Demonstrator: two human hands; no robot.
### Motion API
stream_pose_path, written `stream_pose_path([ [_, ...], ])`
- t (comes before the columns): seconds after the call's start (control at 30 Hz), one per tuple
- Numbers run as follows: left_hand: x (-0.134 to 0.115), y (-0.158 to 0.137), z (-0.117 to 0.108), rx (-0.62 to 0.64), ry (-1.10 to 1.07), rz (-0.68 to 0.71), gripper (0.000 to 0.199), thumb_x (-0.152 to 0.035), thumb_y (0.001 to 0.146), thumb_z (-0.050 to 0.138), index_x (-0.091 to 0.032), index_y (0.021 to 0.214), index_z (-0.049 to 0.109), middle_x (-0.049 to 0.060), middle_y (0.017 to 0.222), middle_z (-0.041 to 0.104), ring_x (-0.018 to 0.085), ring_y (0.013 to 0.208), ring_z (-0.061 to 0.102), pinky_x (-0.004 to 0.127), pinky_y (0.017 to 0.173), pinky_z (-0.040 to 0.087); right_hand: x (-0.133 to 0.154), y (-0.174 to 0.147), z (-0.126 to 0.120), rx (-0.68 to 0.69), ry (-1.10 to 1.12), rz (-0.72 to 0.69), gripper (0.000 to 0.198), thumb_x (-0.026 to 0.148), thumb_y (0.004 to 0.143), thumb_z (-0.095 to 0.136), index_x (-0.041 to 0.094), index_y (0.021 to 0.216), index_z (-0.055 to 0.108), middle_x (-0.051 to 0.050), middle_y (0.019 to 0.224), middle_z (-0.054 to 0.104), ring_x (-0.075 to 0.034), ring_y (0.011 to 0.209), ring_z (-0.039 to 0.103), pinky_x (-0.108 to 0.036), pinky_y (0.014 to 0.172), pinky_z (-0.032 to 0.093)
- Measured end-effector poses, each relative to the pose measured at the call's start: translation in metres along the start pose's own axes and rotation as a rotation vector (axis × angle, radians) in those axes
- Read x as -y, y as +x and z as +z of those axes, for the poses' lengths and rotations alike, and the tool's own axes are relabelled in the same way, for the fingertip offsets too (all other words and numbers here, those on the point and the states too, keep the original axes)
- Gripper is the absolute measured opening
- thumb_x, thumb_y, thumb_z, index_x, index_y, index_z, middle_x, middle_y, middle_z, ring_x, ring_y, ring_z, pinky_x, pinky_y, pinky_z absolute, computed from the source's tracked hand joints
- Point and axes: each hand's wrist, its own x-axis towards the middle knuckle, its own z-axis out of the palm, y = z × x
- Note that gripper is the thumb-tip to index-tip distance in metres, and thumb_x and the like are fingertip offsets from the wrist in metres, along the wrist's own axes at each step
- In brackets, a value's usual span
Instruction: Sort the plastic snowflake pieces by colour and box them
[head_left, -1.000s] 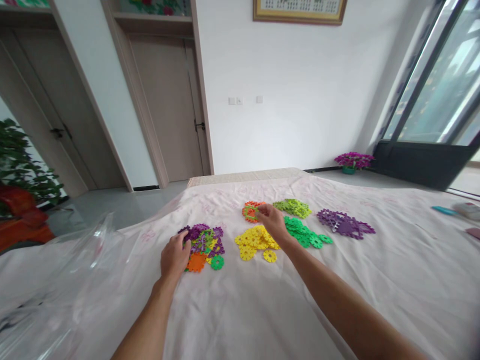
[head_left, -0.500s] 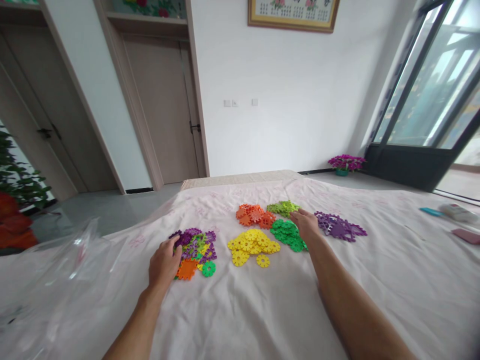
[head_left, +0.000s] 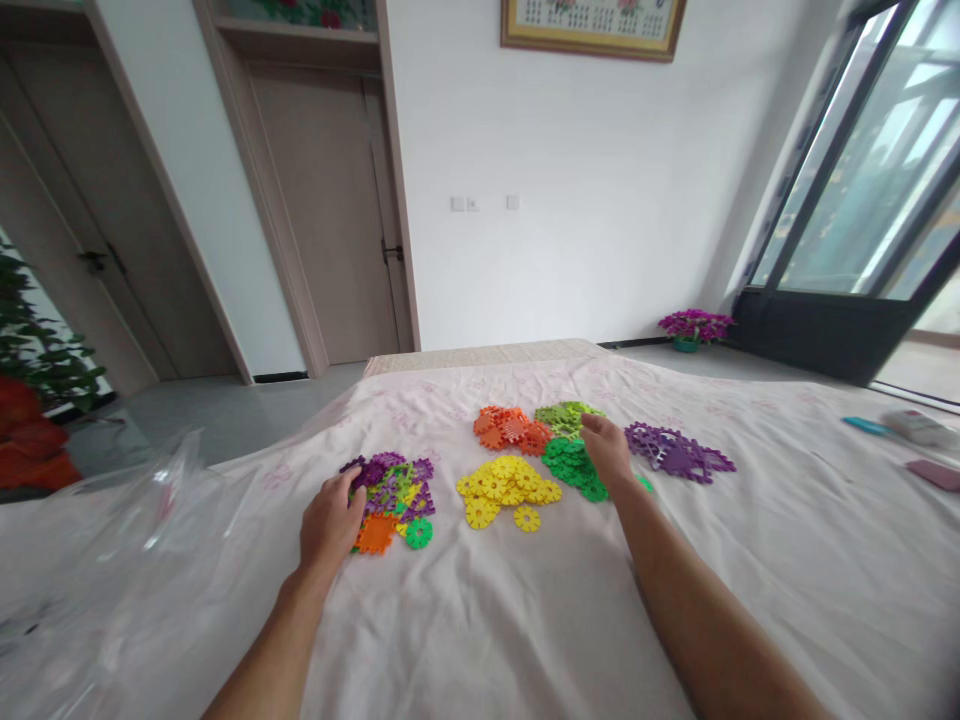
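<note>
Mixed plastic pieces (head_left: 394, 490) lay heaped on the pale cloth (head_left: 480, 620), with the left hand (head_left: 330, 517) loosely open against the heap's left edge. The right hand (head_left: 609, 450), fingers bent together, had its fingertips near the lime pile (head_left: 561, 418) and partly hid the green pile (head_left: 566, 465); whether it gripped a piece could not be told.
</note>
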Motion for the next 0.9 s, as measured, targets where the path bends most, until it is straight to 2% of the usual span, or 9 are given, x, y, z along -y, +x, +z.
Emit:
stream_pose_path([
  [0.2,-0.001,0.0,-0.002,0.005,-0.009,-0.002,0.046,-0.033,0.094,0.037,-0.018,0.133,0.057,0.011,0.131,0.061,0.025,0.117,0.059,0.038,0.101,0.045,0.012,0.004,-0.009,0.127,-0.451,0.087,0.044,0.038,0.089,0.048,0.023,0.126,0.066,-0.014,0.125,0.066,-0.034,0.118,0.059,-0.043,0.095,0.046],
  [0.33,-0.002,0.0,-0.003,0.004,-0.001,-0.004,0.046,-0.034,0.094,0.037,-0.019,0.132,0.057,0.011,0.131,0.061,0.025,0.117,0.06,0.038,0.101,0.045,0.019,0.014,-0.007,0.2,-0.552,0.12,0.049,0.052,0.09,0.046,0.021,0.12,0.068,-0.016,0.122,0.067,-0.033,0.115,0.062,-0.044,0.093,0.046],
  [0.4,-0.002,0.0,-0.003,0.002,0.001,-0.008,0.046,-0.034,0.094,0.037,-0.02,0.132,0.057,0.01,0.131,0.061,0.025,0.117,0.06,0.038,0.1,0.045,0.02,0.019,-0.004,0.187,-0.558,0.135,0.05,0.054,0.088,0.049,0.02,0.119,0.068,-0.016,0.12,0.067,-0.032,0.112,0.063,-0.043,0.091,0.047],
  [0.5,-0.003,0.0,-0.003,0.006,0.007,-0.016,0.046,-0.034,0.093,0.037,-0.02,0.132,0.057,0.01,0.131,0.061,0.025,0.116,0.06,0.039,0.1,0.046,0.019,0.024,-0.002,0.158,-0.526,0.162,0.042,0.046,0.081,0.058,0.021,0.111,0.071,-0.015,0.113,0.07,-0.032,0.109,0.064,-0.041,0.088,0.048],
  [0.6,-0.003,0.0,-0.003,0.004,0.014,-0.017,0.046,-0.033,0.093,0.037,-0.021,0.132,0.058,0.01,0.131,0.061,0.026,0.116,0.061,0.039,0.1,0.046,0.017,0.028,-0.003,0.168,-0.409,0.208,0.028,0.036,0.071,0.066,0.022,0.094,0.075,-0.011,0.096,0.073,-0.03,0.1,0.067,-0.036,0.082,0.049],
  [0.67,-0.003,0.0,-0.003,0.004,0.016,-0.019,0.046,-0.033,0.093,0.037,-0.021,0.132,0.058,0.01,0.13,0.062,0.026,0.116,0.061,0.04,0.1,0.046,0.017,0.029,-0.004,0.169,-0.336,0.232,0.025,0.034,0.068,0.068,0.022,0.089,0.076,-0.009,0.084,0.072,-0.028,0.093,0.069,-0.033,0.078,0.049],
  [0.9,-0.004,0.0,-0.004,-0.027,0.015,-0.003,0.044,-0.032,0.092,0.04,-0.021,0.13,0.06,0.009,0.128,0.064,0.023,0.113,0.062,0.036,0.098,0.047,0.01,0.032,-0.003,0.101,-0.162,0.199,0.038,0.036,0.067,0.07,0.022,0.102,0.075,-0.003,0.076,0.071,-0.023,0.083,0.068,-0.028,0.07,0.048],
])
